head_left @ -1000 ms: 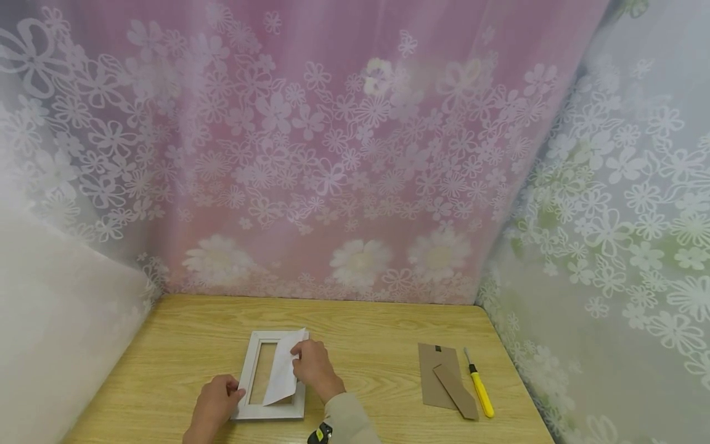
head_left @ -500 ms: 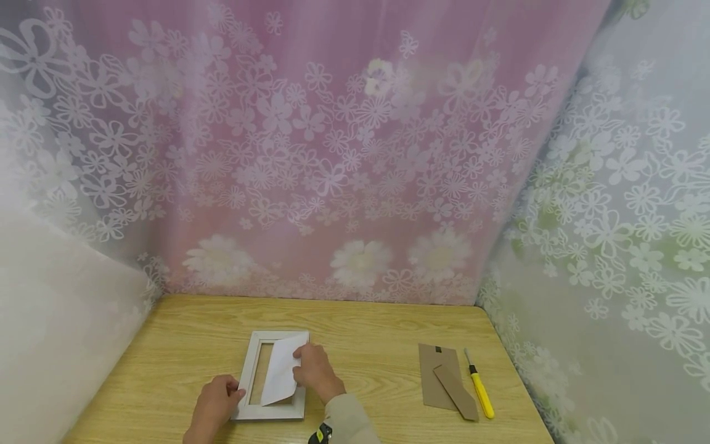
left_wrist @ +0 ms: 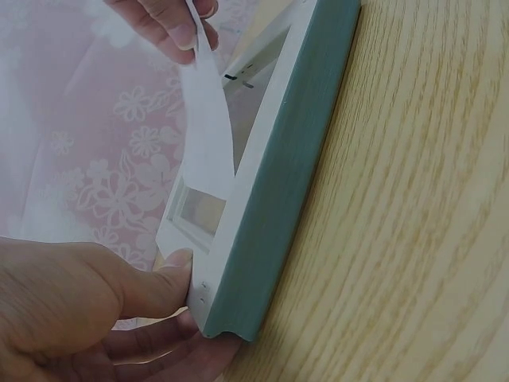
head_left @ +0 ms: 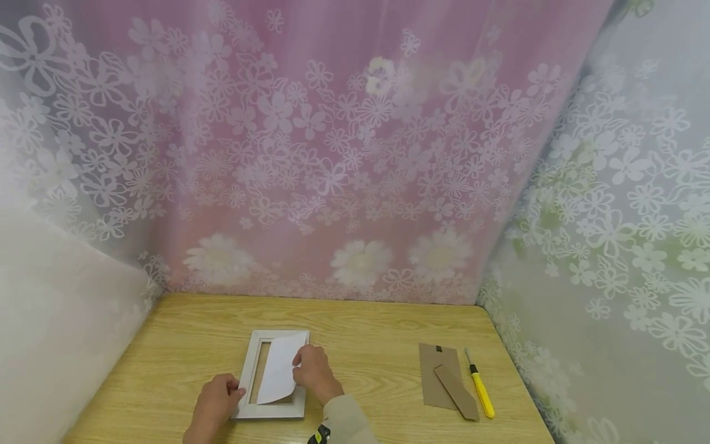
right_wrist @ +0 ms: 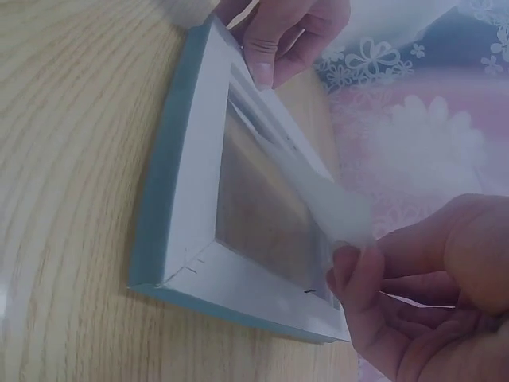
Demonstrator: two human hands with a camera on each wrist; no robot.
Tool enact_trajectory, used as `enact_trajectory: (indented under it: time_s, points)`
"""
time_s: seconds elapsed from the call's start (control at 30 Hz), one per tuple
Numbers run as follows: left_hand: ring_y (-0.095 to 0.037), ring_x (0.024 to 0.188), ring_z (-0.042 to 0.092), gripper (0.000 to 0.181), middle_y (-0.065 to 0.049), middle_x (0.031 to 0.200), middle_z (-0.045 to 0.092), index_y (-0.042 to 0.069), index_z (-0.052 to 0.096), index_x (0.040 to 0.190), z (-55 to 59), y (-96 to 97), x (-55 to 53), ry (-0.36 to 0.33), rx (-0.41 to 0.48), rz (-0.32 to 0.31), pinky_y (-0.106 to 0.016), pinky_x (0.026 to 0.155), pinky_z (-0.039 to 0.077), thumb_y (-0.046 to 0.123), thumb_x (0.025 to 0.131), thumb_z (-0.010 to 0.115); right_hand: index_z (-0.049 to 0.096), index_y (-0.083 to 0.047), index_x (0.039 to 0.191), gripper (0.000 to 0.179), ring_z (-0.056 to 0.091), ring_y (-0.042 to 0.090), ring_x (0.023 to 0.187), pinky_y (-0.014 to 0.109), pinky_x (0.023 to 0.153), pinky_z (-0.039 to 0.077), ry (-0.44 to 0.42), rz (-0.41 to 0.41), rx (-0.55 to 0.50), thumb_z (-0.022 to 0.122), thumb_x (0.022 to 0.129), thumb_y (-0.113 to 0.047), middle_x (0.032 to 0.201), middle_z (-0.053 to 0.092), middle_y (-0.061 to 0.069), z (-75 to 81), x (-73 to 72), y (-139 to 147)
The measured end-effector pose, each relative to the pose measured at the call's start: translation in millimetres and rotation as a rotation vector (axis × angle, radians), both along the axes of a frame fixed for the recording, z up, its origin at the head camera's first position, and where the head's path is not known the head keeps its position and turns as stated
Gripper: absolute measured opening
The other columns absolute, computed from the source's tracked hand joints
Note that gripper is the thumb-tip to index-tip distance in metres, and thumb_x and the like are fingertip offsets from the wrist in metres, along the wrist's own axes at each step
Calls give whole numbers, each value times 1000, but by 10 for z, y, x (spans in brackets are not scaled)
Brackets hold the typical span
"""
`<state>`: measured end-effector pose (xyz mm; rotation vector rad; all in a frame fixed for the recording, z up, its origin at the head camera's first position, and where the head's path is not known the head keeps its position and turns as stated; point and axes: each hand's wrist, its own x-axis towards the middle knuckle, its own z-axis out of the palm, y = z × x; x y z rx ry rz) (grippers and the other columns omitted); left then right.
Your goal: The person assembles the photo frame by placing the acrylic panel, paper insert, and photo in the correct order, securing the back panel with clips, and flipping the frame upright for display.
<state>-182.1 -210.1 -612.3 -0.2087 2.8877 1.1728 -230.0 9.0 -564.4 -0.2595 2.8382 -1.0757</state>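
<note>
**White paper (head_left: 280, 369) held aslant over the picture frame (head_left: 272, 411)**

The picture frame, white on its upper face and teal along its sides, lies flat on the wooden table (head_left: 377, 333), left of the middle and well forward of the back edge. The paper is at its opening: the long right edge is raised, the left edge slopes down into the opening, and a strip of the opening shows bare beside it. The paper's long axis runs nearly with the frame's, pointing toward the table's back edge.

The right hand (head_left: 316, 370) is the nearer one, pinching the paper by that raised edge, so the sheet lies to its left. The left hand (head_left: 216, 398) grips the frame's near left corner, thumb on the white face, apart from the paper.

Toward the table's right edge lie a brown backing board (head_left: 432, 388), a strut (head_left: 456, 393) overlapping it (whether joined or loose cannot be told) and, just beside them, a yellow-handled screwdriver (head_left: 481, 390).
</note>
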Motion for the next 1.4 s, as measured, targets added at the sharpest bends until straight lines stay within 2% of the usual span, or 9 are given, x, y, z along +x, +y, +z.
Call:
enact_trajectory:
  time_s: [0.3, 0.77, 0.97, 1.2, 1.4]
  points:
    - [-16, 68, 54, 11, -3, 74, 64, 0, 70, 88, -10, 4, -7, 9, -4, 1, -33, 62, 44, 9, 88, 75, 74, 2, 87, 5, 60, 23, 76, 32, 61, 52, -17, -13, 21, 73, 82, 0, 89, 68, 17, -62, 1, -32]
    - [-17, 69, 54, 10, -4, 75, 63, -1, 69, 88, 9, 9, -1, -13, -1, 6, -32, 61, 44, 8, 88, 75, 73, 0, 88, 5, 60, 23, 77, 33, 66, 53, 0, 2, 49, 73, 83, -1, 87, 69, 14, -142, -8, -58]
    - [-17, 69, 55, 11, -4, 76, 64, -1, 69, 89, 34, 14, 5, -19, 1, 9, -32, 61, 44, 9, 89, 75, 74, -1, 88, 5, 62, 26, 79, 36, 68, 55, 18, -6, 54, 73, 82, 0, 88, 70, 15, -148, 5, -73]
    - [-17, 70, 55, 11, -4, 76, 63, -1, 68, 89, 34, 23, 2, -47, 7, 20, -32, 61, 44, 8, 90, 74, 73, 2, 91, 5, 58, 22, 81, 36, 67, 54, -25, -17, 36, 71, 86, 2, 91, 68, 14, -130, 25, -88]
    - [-18, 70, 56, 12, -5, 77, 64, -2, 68, 91, 24, 21, -1, -53, 0, 18, -32, 62, 45, 9, 90, 74, 73, 2, 91, 6, 59, 22, 79, 36, 67, 55, -23, -15, 42, 72, 85, 2, 90, 69, 15, -132, 18, -104]
